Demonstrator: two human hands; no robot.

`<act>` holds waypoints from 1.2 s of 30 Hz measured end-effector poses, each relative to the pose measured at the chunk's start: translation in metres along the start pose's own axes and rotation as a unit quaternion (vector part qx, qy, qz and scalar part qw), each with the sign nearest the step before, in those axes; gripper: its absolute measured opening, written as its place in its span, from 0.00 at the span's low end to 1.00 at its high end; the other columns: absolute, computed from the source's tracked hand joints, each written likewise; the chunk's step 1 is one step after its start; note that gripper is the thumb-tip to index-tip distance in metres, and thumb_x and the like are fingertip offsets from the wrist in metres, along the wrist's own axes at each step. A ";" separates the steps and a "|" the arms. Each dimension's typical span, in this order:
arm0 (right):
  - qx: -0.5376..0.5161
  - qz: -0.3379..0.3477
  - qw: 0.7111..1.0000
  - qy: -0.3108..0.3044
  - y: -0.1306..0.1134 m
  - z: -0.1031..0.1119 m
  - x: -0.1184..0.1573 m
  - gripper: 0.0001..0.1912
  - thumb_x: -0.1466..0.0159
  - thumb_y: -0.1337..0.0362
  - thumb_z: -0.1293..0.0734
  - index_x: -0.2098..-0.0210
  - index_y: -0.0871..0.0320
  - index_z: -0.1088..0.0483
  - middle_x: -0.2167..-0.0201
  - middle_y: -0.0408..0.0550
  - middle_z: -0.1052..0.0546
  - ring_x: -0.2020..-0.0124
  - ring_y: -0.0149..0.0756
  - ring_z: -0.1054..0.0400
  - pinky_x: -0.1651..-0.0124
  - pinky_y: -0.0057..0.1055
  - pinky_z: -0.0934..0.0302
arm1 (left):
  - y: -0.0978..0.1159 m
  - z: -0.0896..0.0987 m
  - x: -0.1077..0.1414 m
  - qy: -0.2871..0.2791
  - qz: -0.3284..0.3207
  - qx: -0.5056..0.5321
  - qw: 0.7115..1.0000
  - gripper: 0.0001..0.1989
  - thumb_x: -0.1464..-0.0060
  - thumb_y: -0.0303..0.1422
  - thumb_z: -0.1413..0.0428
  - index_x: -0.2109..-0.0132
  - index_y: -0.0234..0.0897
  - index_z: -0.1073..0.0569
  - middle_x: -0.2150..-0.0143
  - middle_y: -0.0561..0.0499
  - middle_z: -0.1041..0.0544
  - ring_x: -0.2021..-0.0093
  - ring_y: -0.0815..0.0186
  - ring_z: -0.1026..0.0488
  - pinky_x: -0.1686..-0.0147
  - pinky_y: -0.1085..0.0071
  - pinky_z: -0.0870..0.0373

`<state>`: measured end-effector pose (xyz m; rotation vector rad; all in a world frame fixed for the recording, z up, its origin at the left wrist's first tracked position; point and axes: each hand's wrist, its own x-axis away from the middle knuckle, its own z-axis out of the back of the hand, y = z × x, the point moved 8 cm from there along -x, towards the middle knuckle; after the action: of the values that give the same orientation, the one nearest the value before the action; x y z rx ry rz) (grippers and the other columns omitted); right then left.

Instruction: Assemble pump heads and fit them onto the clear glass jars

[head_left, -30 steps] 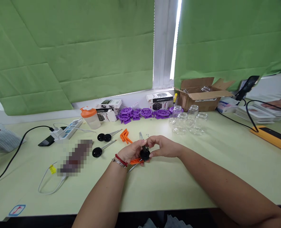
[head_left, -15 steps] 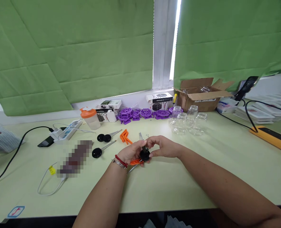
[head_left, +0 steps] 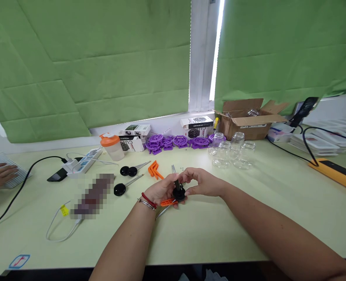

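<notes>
My left hand (head_left: pixel 163 189), with a red band and a metal bangle at the wrist, is closed around a black round part (head_left: pixel 179 194) with a black stem. A metal rod (head_left: pixel 173 169) points up and away from it. Thumb and fingers of my right hand (head_left: pixel 200 182) are bent against the same part from the right. Under my left hand show an orange handle piece (head_left: pixel 167 202) and a second metal rod (head_left: pixel 161 212). More orange pieces (head_left: pixel 154 170) lie just beyond. Left of them are several metal rods with black round ends (head_left: pixel 120 189).
Purple openwork discs (head_left: pixel 179 141) and printed boxes (head_left: pixel 197 123) line the wall. Glass jars (head_left: pixel 225 154) and an open carton (head_left: pixel 246 127) stand right. Left are a shaker bottle (head_left: pixel 112 146), a power strip (head_left: pixel 83 164), a pixelated patch and another person's hand (head_left: pixel 0 175).
My hands stay on the black part with hardly any movement. At the far left, the other person's hand has come further into view over the striped stack. The view has shifted slightly.
</notes>
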<state>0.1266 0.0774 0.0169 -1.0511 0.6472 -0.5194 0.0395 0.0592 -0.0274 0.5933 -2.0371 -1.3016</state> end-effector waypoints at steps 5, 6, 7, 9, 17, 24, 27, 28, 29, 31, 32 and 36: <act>-0.001 -0.002 1.000 0.004 0.000 0.001 0.000 0.16 0.52 0.66 0.26 0.66 0.57 0.35 0.63 0.45 0.28 0.60 0.35 0.35 0.54 0.36 0.42 | -0.002 0.002 -0.001 -0.011 0.002 0.012 1.000 0.36 0.56 0.59 0.49 0.48 0.36 0.37 0.67 0.45 0.25 0.68 0.58 0.24 0.78 0.71 0.31; -0.003 -0.003 1.000 0.004 0.001 0.001 0.000 0.16 0.51 0.66 0.26 0.66 0.57 0.35 0.62 0.45 0.28 0.59 0.35 0.35 0.54 0.36 0.42 | -0.003 0.002 -0.001 -0.010 0.004 0.014 1.000 0.36 0.56 0.59 0.49 0.48 0.36 0.37 0.67 0.44 0.25 0.68 0.58 0.24 0.78 0.70 0.31; -0.006 -0.005 1.000 0.005 0.001 0.001 0.000 0.16 0.51 0.66 0.26 0.66 0.57 0.35 0.62 0.46 0.27 0.59 0.35 0.34 0.54 0.36 0.42 | -0.003 0.002 -0.001 -0.009 0.005 0.019 1.000 0.36 0.56 0.59 0.49 0.48 0.36 0.37 0.67 0.44 0.25 0.68 0.57 0.24 0.77 0.70 0.31; -0.015 -0.004 1.000 0.014 0.002 0.003 0.000 0.15 0.50 0.64 0.26 0.66 0.58 0.34 0.61 0.47 0.26 0.59 0.36 0.33 0.53 0.37 0.42 | -0.002 0.002 0.000 -0.002 0.003 0.030 1.000 0.37 0.56 0.60 0.49 0.49 0.35 0.36 0.65 0.43 0.24 0.67 0.57 0.24 0.77 0.70 0.31; -0.101 -0.022 0.989 0.102 0.009 0.018 0.000 0.17 0.48 0.58 0.27 0.63 0.58 0.31 0.64 0.47 0.28 0.65 0.32 0.35 0.60 0.33 0.40 | 0.026 0.006 0.012 0.076 -0.076 0.088 0.990 0.38 0.56 0.65 0.59 0.58 0.34 0.32 0.65 0.40 0.25 0.65 0.57 0.25 0.76 0.70 0.34; -0.241 -0.043 0.963 0.113 0.013 0.017 0.001 0.21 0.41 0.51 0.34 0.54 0.57 0.34 0.64 0.50 0.26 0.71 0.30 0.33 0.69 0.31 0.39 | 0.048 0.047 0.029 0.337 -0.190 -0.059 0.920 0.19 0.58 0.43 0.37 0.62 0.35 0.26 0.71 0.52 0.28 0.72 0.70 0.33 0.74 0.74 0.38; -0.266 -0.073 0.953 0.124 0.019 0.016 0.000 0.24 0.42 0.49 0.34 0.54 0.58 0.34 0.67 0.51 0.25 0.73 0.32 0.31 0.71 0.31 0.38 | 0.051 0.058 0.035 0.415 -0.218 -0.125 0.875 0.18 0.61 0.38 0.36 0.61 0.35 0.25 0.71 0.52 0.26 0.69 0.67 0.31 0.68 0.71 0.36; -0.255 -0.085 0.954 0.133 0.022 0.017 0.000 0.23 0.43 0.50 0.33 0.56 0.59 0.33 0.69 0.50 0.25 0.74 0.31 0.32 0.72 0.30 0.39 | 0.051 0.060 0.036 0.425 -0.223 -0.145 0.865 0.18 0.61 0.38 0.36 0.61 0.35 0.24 0.69 0.50 0.25 0.67 0.65 0.30 0.66 0.70 0.35; -0.239 -0.096 0.956 0.144 0.025 0.018 0.000 0.21 0.44 0.50 0.32 0.59 0.60 0.32 0.70 0.49 0.25 0.75 0.30 0.32 0.73 0.29 0.39 | 0.051 0.061 0.036 0.426 -0.227 -0.160 0.861 0.19 0.62 0.37 0.36 0.60 0.36 0.24 0.66 0.49 0.24 0.64 0.64 0.30 0.63 0.68 0.34; -0.200 -0.118 0.960 0.159 0.032 0.020 0.000 0.18 0.46 0.53 0.30 0.63 0.61 0.31 0.73 0.46 0.26 0.78 0.28 0.35 0.75 0.28 0.40 | 0.051 0.063 0.034 0.424 -0.236 -0.178 0.856 0.21 0.63 0.37 0.35 0.58 0.36 0.24 0.60 0.47 0.24 0.59 0.62 0.29 0.58 0.66 0.34; -0.182 -0.128 0.962 0.160 0.035 0.020 0.000 0.17 0.46 0.54 0.30 0.64 0.61 0.31 0.74 0.46 0.26 0.79 0.27 0.36 0.76 0.27 0.40 | 0.050 0.065 0.034 0.425 -0.238 -0.181 0.854 0.22 0.63 0.37 0.35 0.57 0.36 0.25 0.58 0.46 0.24 0.58 0.62 0.29 0.56 0.66 0.34; -0.110 -0.157 0.970 0.149 0.045 0.020 0.001 0.14 0.46 0.59 0.31 0.63 0.60 0.29 0.74 0.44 0.27 0.79 0.26 0.39 0.77 0.26 0.43 | 0.045 0.074 0.033 0.439 -0.232 -0.155 0.854 0.26 0.65 0.37 0.33 0.56 0.34 0.27 0.60 0.47 0.25 0.61 0.64 0.29 0.57 0.65 0.33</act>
<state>0.1450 0.1078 -0.0168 -1.3074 0.8216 -0.9097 -0.0377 0.1014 0.0002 1.2875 -0.9352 -1.2366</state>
